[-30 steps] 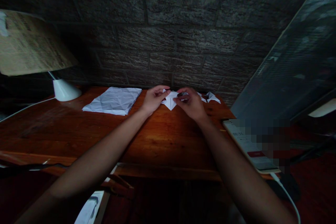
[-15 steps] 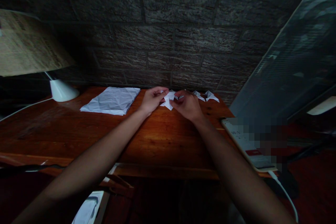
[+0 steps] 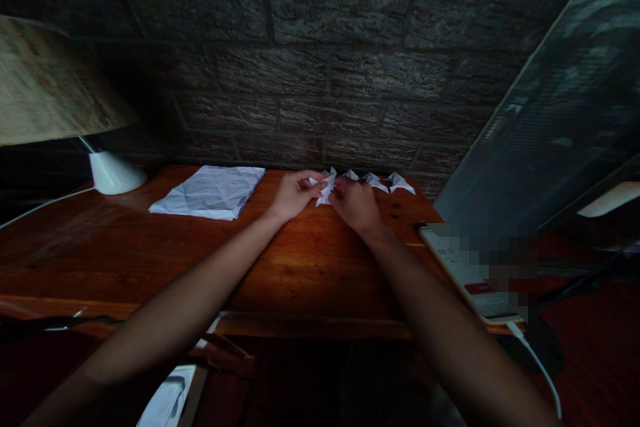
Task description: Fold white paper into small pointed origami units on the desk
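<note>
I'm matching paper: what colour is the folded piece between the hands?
The folded piece is white; the head view shows it.

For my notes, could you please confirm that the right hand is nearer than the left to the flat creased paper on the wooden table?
Not quite: the head view shows the left hand nearer to the flat creased paper on the wooden table.
</note>
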{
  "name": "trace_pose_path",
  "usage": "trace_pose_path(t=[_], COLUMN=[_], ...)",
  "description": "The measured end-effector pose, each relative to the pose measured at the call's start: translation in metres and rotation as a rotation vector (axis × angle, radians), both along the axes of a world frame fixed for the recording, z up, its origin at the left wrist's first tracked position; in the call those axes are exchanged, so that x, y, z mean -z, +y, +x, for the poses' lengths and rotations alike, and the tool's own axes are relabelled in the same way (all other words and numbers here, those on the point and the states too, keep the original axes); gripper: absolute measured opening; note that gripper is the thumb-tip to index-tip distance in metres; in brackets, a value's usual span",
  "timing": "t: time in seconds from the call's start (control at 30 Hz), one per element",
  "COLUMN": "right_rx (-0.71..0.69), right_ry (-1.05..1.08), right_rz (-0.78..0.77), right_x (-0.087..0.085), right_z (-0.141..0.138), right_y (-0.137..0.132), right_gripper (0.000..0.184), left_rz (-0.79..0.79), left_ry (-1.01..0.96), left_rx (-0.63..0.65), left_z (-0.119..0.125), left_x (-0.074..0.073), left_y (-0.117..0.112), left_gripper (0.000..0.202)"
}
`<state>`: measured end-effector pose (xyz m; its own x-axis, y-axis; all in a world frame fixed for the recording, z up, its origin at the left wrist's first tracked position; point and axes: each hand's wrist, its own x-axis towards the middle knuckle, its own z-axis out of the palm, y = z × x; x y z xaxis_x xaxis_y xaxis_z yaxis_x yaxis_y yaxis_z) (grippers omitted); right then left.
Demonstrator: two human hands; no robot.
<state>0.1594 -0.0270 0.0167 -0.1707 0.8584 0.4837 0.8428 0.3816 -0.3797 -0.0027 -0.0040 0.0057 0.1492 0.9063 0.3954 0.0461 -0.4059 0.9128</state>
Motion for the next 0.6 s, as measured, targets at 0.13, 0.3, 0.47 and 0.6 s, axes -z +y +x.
trace_pose_path(t=[0.13,0.3,0.47,0.6], right_rx=[0.026,0.006,-0.113,-0.288], right_ry=[0.02,0.252,0.541,0.748], right_rz=[0.01,-0.025,-0.049,-0.089], right_x=[0.0,0.0,0.005,0.009], right_z=[0.001,0.01,0.014,0.012], right_y=[0.001,0.006,0.014,0.018], right_gripper=[0.023,0.019,0.013,0.022], left_rz=[-0.127,-0.227,-0.3,-0.269], left_ry=[-0.149,-0.259,-0.326,-0.286], left_rx=[0.04,0.08,0.086,0.134], left_z=[0.003,0.001,-0.005,-0.005], left_x=[-0.001,-0.004,-0.004,-0.003], left_y=[-0.002,-0.002,0.001,0.002], left_gripper=[0.036,0.035,0.026,0.029])
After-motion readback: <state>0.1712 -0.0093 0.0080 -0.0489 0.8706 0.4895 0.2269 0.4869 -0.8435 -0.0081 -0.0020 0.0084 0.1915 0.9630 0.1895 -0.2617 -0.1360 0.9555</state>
